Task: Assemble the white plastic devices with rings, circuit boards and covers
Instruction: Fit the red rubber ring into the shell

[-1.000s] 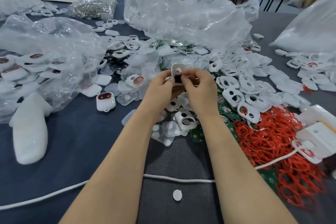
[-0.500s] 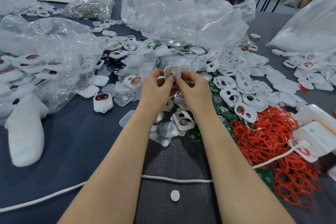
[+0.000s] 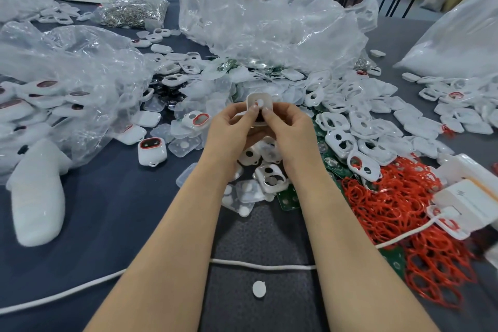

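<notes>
I am holding one white plastic device (image 3: 259,104) up over the middle of the table (image 3: 107,210), its pale face with a round button turning toward me. My left hand (image 3: 229,129) and right hand (image 3: 291,129) are both curling round it, with my thumb tips (image 3: 253,110) pressing side by side on its lower part. I am judging this to be the closing step, cover going onto body; the next move is calling for even squeezing all round, then setting it down by the finished device (image 3: 152,149) lying to my left. Loose white shells (image 3: 358,129), green circuit boards (image 3: 289,198) and red rings (image 3: 398,205) are lying below and to my right. My fingers are hiding the device's lower half, so I cannot tell whether ring and board are sitting inside or whether the seam is closing.
</notes>
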